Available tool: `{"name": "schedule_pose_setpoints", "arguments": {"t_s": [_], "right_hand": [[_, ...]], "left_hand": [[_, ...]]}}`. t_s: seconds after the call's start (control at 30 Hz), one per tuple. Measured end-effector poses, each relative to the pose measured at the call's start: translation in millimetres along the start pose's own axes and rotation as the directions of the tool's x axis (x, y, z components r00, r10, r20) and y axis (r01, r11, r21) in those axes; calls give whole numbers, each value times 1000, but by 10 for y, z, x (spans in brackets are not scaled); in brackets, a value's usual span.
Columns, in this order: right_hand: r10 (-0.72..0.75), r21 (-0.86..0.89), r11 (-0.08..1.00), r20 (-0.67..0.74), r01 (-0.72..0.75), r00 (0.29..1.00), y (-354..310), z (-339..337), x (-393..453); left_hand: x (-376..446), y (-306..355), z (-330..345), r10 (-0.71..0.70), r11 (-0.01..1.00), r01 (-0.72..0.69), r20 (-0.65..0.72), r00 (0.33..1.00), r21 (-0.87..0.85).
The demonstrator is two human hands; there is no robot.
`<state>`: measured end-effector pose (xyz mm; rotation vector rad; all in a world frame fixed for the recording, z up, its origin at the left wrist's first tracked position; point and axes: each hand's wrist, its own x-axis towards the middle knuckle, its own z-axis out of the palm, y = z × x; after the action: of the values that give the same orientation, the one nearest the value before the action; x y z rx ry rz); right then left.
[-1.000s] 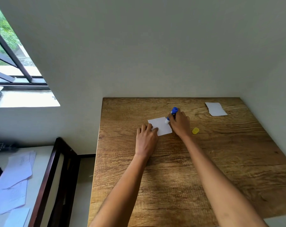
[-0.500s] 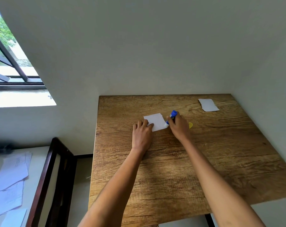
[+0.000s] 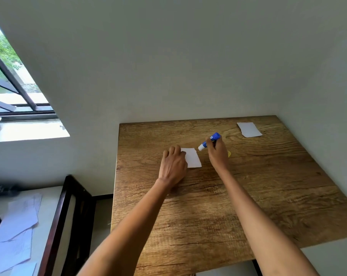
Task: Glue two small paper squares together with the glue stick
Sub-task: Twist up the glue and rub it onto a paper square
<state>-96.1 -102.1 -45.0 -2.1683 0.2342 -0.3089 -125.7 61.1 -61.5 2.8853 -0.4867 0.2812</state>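
A small white paper square (image 3: 193, 157) lies on the wooden table (image 3: 228, 206). My left hand (image 3: 173, 164) rests flat on the paper's left edge, fingers spread, pinning it down. My right hand (image 3: 218, 153) grips a blue glue stick (image 3: 209, 141), uncapped, its white tip pointing left and lifted just off the paper's upper right corner. A second white paper square (image 3: 249, 129) lies at the table's far right corner. A yellow cap (image 3: 229, 153) peeks out behind my right hand, mostly hidden.
Walls close off the table at the back and right. A dark wooden chair (image 3: 69, 226) stands left of the table, beside a white surface (image 3: 49, 196) with loose papers (image 3: 15, 232). A window (image 3: 9, 86) is at the upper left.
My right hand has lifted the glue stick off the paper and moved it up and to the right. The left hand still holds the paper down. The camera has shifted.
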Motion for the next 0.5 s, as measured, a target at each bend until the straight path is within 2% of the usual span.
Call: {"name": "schedule_pose_setpoints", "arguments": {"t_s": [0.13, 0.3, 0.37, 0.5], "right_hand": [[5, 56, 998, -19, -4, 1000, 3, 4, 10], [-3, 37, 999, -1, 3, 1000, -10, 57, 17], [-3, 34, 999, 6, 3, 1000, -25, 78, 26], [-19, 31, 999, 12, 19, 1000, -95, 108, 50]], "left_hand": [[-3, -180, -28, 149, 988, -152, 101, 984, 28], [-21, -280, -42, 307, 951, -301, 287, 908, -64], [-25, -278, -51, 323, 946, -320, 298, 898, -59], [22, -187, -81, 266, 959, -283, 249, 931, 35]]}}
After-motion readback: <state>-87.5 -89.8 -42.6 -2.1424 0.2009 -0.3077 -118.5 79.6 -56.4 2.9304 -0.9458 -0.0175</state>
